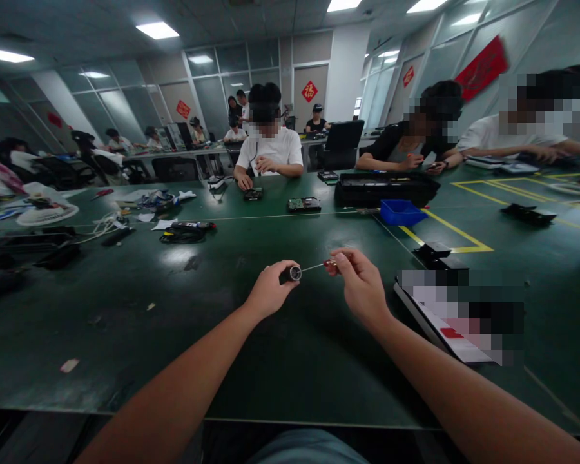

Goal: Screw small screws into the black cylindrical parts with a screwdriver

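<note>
Above the green table, my left hand (pixel 269 288) is closed around a small dark cylinder (pixel 294 273) whose round, silvery open end faces me and to the right. I cannot make out what the cylinder belongs to. My right hand (pixel 360 278) grips a screwdriver (pixel 329 262) by its reddish handle. The screwdriver's thin metal shaft points left, and its tip reaches the open end of the cylinder. Whether the tip sits inside or just touches the rim is too small to tell.
A book-like stack (pixel 444 328) lies right of my right forearm, near black plastic pieces (pixel 439 254). Farther off are a blue bin (pixel 402 212), a long black case (pixel 386 190), a circuit board (pixel 304 204) and a coiled black cable (pixel 186 232). Several people sit across the table (pixel 174 361).
</note>
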### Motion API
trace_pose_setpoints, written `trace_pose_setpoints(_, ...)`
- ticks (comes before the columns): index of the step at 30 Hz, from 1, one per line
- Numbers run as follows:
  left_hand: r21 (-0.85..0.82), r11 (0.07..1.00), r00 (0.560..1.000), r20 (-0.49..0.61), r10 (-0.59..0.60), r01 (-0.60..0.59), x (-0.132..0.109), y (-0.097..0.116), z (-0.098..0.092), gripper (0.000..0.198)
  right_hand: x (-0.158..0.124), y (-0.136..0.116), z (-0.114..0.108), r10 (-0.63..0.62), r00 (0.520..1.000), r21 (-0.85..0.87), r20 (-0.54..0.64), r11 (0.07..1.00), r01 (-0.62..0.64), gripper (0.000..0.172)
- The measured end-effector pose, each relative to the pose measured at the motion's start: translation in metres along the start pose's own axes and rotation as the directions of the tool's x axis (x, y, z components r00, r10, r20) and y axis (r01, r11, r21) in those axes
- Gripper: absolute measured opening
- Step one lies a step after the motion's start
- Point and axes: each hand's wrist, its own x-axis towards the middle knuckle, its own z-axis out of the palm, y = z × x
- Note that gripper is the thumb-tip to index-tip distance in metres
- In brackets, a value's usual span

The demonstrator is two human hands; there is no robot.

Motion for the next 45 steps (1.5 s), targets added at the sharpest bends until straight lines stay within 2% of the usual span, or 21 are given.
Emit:
trace_pose_setpoints(4, -0.016, 1.000, 1.000, 0.010, 0.010, -0.009, 0.000, -0.001, 0.000, 0.034, 0.000, 0.003, 0.000, 0.010, 0.999, -0.096, 0.031, 0.995, -0.007, 0.028)
trace_pose_setpoints(9, -0.033, 0.999, 1.000, -0.014, 0.010, -0.010, 0.000, -0.003, -0.001, 0.036, 0.000, 0.006, -0.001, 0.018, 1.000, -0.143, 0.011, 0.990, -0.016, 0.028)
trace_pose_setpoints(18, -0.067, 0.998, 0.999, -0.048, 0.011, -0.014, 0.002, -0.004, -0.002, 0.037, 0.003, 0.012, 0.000, 0.038, 0.999, -0.055, 0.039, 0.998, -0.035, 0.025)
trace_pose_setpoints(26, -0.117, 0.993, 0.999, -0.035, -0.024, 0.020, 0.004, -0.006, -0.004, 0.039, 0.005, 0.014, 0.000, 0.086, 0.996, -0.013, 0.037, 0.996, -0.085, 0.030)
trace_pose_setpoints(34, -0.156, 0.987, 0.999, -0.037, -0.033, 0.027, 0.006, -0.013, -0.004, 0.041, 0.006, 0.016, 0.001, 0.161, 0.986, 0.047, 0.034, 0.986, -0.162, 0.029)
trace_pose_setpoints(41, -0.154, 0.988, 0.999, -0.028, -0.019, 0.015, 0.005, -0.013, -0.003, 0.043, 0.006, 0.016, 0.003, 0.256, 0.966, 0.113, 0.021, 0.960, -0.257, 0.037)
trace_pose_setpoints(43, -0.123, 0.992, 0.999, -0.033, -0.007, 0.002, 0.004, -0.011, -0.004, 0.042, 0.006, 0.013, 0.002, 0.229, 0.973, 0.042, 0.004, 0.972, -0.229, 0.038)
trace_pose_setpoints(45, -0.085, 0.996, 0.999, -0.040, 0.011, -0.015, 0.004, -0.010, -0.005, 0.041, 0.006, 0.008, 0.000, 0.178, 0.984, -0.134, 0.007, 0.975, -0.176, 0.039)
